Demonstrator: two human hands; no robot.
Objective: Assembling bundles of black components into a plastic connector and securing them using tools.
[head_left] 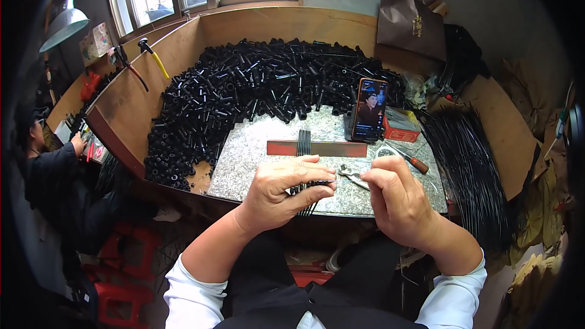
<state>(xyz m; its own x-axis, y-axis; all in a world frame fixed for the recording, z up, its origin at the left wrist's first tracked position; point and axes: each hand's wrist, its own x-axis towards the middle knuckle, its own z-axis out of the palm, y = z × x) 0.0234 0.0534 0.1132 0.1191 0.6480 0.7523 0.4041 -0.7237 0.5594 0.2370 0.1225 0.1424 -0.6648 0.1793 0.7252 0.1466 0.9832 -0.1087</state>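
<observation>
My left hand (pixel 283 189) is closed around a bundle of thin black rods (pixel 304 141). The rods' far ends lie over a red-and-grey flat bar (pixel 341 149) on the speckled worktop (pixel 244 164). Small dark pieces show in a row between my left thumb and fingers. To the right, my right hand (pixel 402 198) is raised with thumb and fingertips pinched together; I cannot make out whether anything small is between them. Beside its fingertips, a pair of metal pliers (pixel 351 174) lies on the worktop.
Black tubular parts (pixel 268 73) are heaped along the wooden wall. A phone (pixel 368 109), red box (pixel 402 127) and screwdriver (pixel 418 164) are at right, beside many long black rods (pixel 466 158). Pincers (pixel 155 58) hang left; another person (pixel 52 152) sits beyond. Red stools (pixel 125 280) stand below.
</observation>
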